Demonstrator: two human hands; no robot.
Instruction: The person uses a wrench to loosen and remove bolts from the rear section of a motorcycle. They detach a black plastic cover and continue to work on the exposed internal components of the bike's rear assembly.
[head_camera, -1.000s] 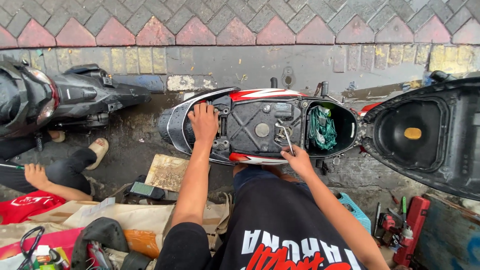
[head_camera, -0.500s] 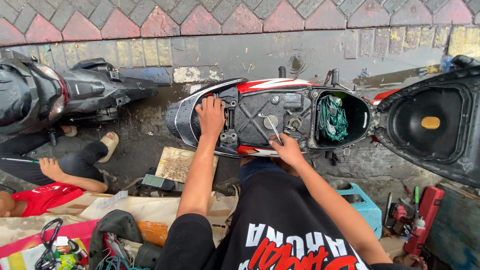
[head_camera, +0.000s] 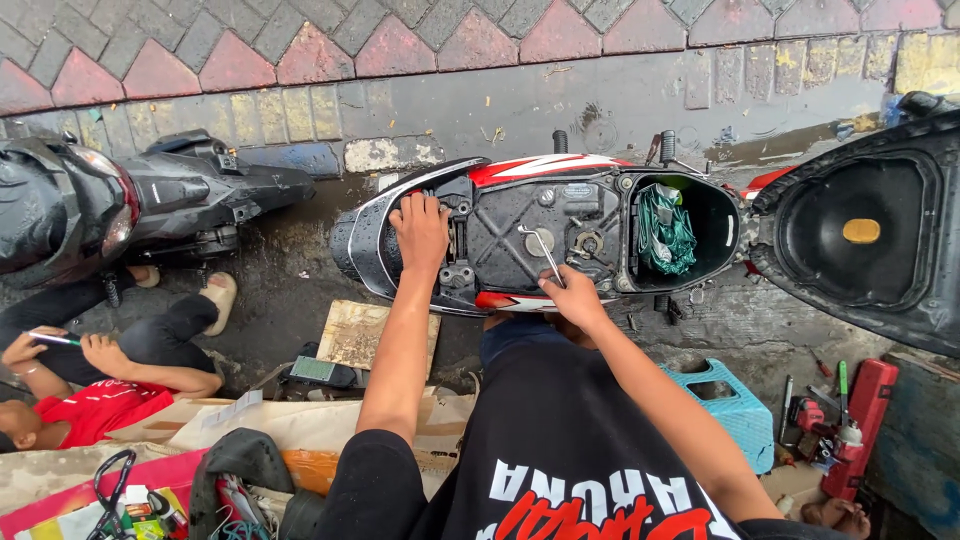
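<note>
A scooter (head_camera: 560, 235) with its seat (head_camera: 860, 235) swung open to the right is seen from above, parked along a wet kerb of grey and red pavers. The left hand (head_camera: 420, 228) is laid flat, fingers spread, on the black tail panel at the rear of the open bay; nothing is gripped by it. The right hand (head_camera: 570, 292) is closed around the lower end of a thin metal tool (head_camera: 540, 250), whose bent tip is set among the parts in the middle of the bay (whether it touches a bolt cannot be told). A crumpled green cloth (head_camera: 665, 230) is stuffed in the storage tub at the right of the bay. A round yellow sticker (head_camera: 861, 231) is fixed to the underside of the seat.

A second scooter (head_camera: 120, 205), black, is parked at the left. Below it another person in a red shirt (head_camera: 95, 410) is sitting, with a thin object held in one hand. A flat cardboard piece (head_camera: 375, 335) lies on the ground beneath the left forearm. A turquoise stool (head_camera: 725, 405) stands by the right elbow, and a red toolbox (head_camera: 860, 430) with loose tools is open beyond it.
</note>
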